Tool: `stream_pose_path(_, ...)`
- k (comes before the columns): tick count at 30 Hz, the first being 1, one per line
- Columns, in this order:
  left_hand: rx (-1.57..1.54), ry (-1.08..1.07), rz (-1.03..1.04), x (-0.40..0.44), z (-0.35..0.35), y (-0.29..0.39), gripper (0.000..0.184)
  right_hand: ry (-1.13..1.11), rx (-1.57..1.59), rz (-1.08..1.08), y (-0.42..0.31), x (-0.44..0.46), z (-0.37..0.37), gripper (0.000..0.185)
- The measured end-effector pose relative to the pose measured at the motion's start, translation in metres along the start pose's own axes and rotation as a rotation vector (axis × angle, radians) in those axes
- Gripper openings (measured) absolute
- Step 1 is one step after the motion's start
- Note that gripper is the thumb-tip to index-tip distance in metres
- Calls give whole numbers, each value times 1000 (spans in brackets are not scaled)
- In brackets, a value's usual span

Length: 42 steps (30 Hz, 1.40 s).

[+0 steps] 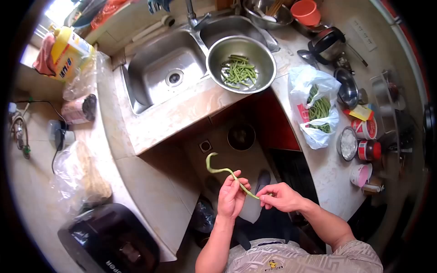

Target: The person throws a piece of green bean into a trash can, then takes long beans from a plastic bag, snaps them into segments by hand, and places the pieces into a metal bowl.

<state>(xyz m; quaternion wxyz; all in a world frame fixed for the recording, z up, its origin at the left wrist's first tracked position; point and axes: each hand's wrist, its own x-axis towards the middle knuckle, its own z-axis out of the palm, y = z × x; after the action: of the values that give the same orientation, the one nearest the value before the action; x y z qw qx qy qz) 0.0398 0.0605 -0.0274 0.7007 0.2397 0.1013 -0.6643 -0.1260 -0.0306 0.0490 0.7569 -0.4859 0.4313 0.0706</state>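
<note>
A long, curled green bean (220,170) stretches between my two hands, above the floor in front of the counter. My left hand (231,195) is closed around its middle, with the curved end sticking up past the fingers. At the other end, my right hand (280,197) pinches the bean near its tip. A steel bowl (214,68) by the sink holds short pieces of green bean (240,73). To the right, an open plastic bag (302,82) contains more long beans (320,109).
Behind the hands is a double steel sink (150,77) with a faucet (191,18). A metal pot (241,136) stands on the floor. Jars (369,150) and a bowl of white grains (348,144) line the right counter; a black appliance (109,239) is at lower left.
</note>
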Motion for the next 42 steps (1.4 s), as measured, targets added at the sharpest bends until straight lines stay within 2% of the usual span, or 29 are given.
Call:
stream_pose_path(1, 30, -14, 9, -2, 6, 5, 26, 12, 63, -7, -5, -7, 6, 22)
stream_pose_path(2, 62, -21, 19, -8, 10, 10, 25, 13, 10, -134, -5, -9, 12, 23)
stream_pose_path(5, 205, 12, 81, -18, 34, 23, 19, 71, -209, -314, -36, -15, 30, 23)
stream_pose_path(6, 243, 19, 107, -20, 42, 25, 18, 29, -238, -323, -42, -15, 31, 24)
stream_pose_path(9, 378, 63, 191, -21, 60, 32, 15, -84, 124, -238, -46, -7, 31, 21)
stream_pose_path(13, 594, 214, 337, -10, 86, 47, 14, -165, 322, -211, -52, -4, 10, 21)
stream_pose_path(15, 669, 202, 417, -2, 108, 42, 16, -180, 389, -184, -60, -9, -11, 22)
stream_pose_path(20, 591, 222, 429, 10, 159, 16, 11, -288, 748, -97, -73, -17, -63, 20)
stream_pose_path(23, 484, 216, 518, 17, 181, 0, 9, -330, 768, -127, -91, -30, -81, 20)
stream_pose_path(24, 462, 213, 518, 19, 188, 0, 8, -374, 706, -166, -94, -31, -87, 22)
stream_pose_path(28, 434, 156, 484, 27, 213, 9, 8, -535, 747, -95, -124, -50, -101, 26)
stream_pose_path(31, 465, 95, 464, 40, 228, 20, 8, -550, 804, -89, -140, -52, -106, 24)
stream_pose_path(33, 500, 37, 475, 52, 235, 28, 7, -520, 885, -167, -137, -38, -105, 22)
stream_pose_path(35, 568, 20, 550, 65, 244, 32, 6, -310, 916, -210, -147, -28, -101, 19)
stream_pose_path(37, 766, -11, 706, 83, 241, 39, 8, -119, 997, -224, -161, -11, -93, 16)
stream_pose_path(40, 784, -133, 892, 113, 242, 63, 9, 82, 1235, -216, -165, 41, -95, 13)
stream_pose_path(41, 744, -143, 817, 125, 246, 75, 9, 225, 1270, -207, -166, 59, -102, 14)
stream_pose_path(42, 702, -139, 743, 134, 249, 91, 10, 160, 1261, -249, -173, 61, -103, 15)
